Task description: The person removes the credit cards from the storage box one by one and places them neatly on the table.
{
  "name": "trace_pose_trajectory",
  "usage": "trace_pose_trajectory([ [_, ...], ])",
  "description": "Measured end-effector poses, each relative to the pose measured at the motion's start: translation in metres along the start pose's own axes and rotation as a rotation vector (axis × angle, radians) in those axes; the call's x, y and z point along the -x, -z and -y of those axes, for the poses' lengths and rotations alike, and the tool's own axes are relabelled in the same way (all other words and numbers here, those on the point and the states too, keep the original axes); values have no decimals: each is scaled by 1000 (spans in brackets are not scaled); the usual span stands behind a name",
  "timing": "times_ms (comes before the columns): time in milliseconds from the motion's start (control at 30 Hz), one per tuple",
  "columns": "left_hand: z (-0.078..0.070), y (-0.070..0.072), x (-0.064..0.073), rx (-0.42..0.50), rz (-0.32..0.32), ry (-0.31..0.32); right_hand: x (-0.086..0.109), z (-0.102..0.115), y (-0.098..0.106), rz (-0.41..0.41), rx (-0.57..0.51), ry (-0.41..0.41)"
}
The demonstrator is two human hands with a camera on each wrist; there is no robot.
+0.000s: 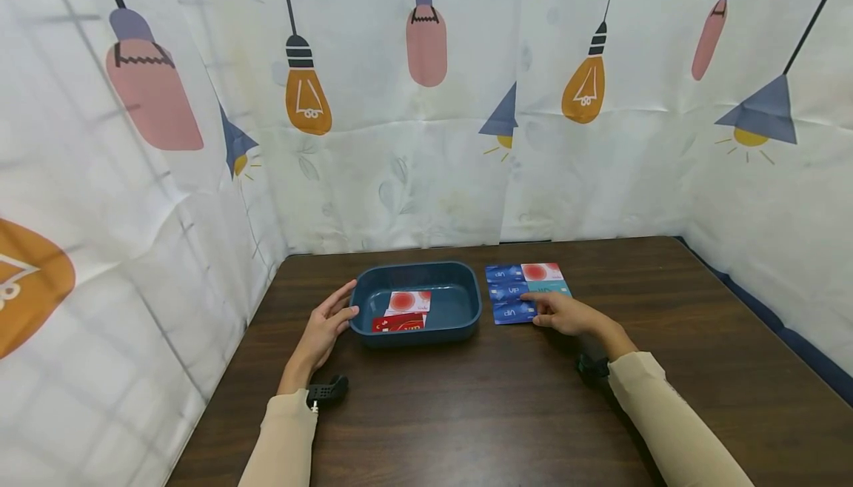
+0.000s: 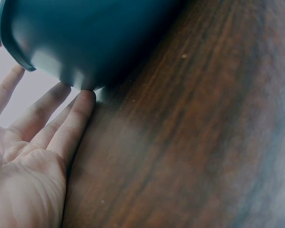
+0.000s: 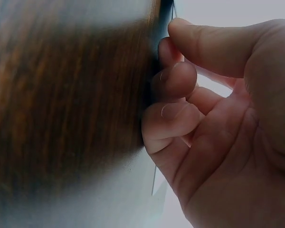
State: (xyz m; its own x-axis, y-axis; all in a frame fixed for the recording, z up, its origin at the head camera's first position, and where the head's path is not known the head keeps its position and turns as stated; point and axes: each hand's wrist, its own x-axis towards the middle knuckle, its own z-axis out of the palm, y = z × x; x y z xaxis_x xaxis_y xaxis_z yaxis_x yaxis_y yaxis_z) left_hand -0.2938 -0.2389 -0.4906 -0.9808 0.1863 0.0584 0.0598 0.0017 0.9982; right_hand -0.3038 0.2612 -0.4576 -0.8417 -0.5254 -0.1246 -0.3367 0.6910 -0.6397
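A dark blue plastic bin sits on the table, holding a white card with a red circle and a red card. My left hand is at its left end; in the left wrist view spread fingertips touch the bin's wall. To the right, several cards lie in rows: blue VIP cards, a red-and-white card and a teal card. My right hand rests over them, index finger extended onto the cards, other fingers bent against the table.
The dark brown wooden table is bordered by a white curtain printed with lamps at the back and sides. Dark blue cloth runs along the right edge. Both wrists wear dark straps with cameras.
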Motion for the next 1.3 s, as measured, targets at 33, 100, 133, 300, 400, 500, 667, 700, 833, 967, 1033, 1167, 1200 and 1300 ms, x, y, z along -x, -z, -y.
trace_pose_trajectory([
  [33, 0, 0, 0, -1, 0, 1, 0, 0, 0, 0, 4, -1],
  [100, -1, 0, 0, 0, -2, 3, -1, 0, -1, 1, 8, -4],
  [133, -1, 0, 0, -2, -4, 2, -1, -1, -1, 1, 8, -4],
  [300, -1, 0, 1, -7, -5, 3, -2, -1, -2, -1, 21, -9],
  [400, 0, 0, 1, -6, -5, 4, -2, -1, -2, -3, 34, -13],
  [500, 0, 0, 0, -5, -4, 3, -3, -2, -3, -5, 44, -16],
  [667, -1, -1, 0, -7, -5, 5, -3, -3, -3, -15, 57, -21],
  [700, -1, -1, 0, -6, -7, 6, -3, -3, -4, -20, 58, -23],
  [833, 0, -1, -1, 0, -12, 9, -4, -4, -4, -33, 56, -14],
  [967, -1, -1, -1, -5, -8, 4, -5, -5, -4, -44, 45, -21],
  [1033, -1, -1, -1, -8, -7, 0, -5, -5, -4, -51, 45, -26],
  [1167, 0, 0, -2, -6, -11, 2, -5, -4, -4, -62, 52, -41],
  [1200, 0, 0, -2, -5, -12, 4, -5, -4, -4, -65, 54, -44],
  [1300, 1, 0, -2, -4, -15, 8, -4, -3, -4, -72, 66, -45],
])
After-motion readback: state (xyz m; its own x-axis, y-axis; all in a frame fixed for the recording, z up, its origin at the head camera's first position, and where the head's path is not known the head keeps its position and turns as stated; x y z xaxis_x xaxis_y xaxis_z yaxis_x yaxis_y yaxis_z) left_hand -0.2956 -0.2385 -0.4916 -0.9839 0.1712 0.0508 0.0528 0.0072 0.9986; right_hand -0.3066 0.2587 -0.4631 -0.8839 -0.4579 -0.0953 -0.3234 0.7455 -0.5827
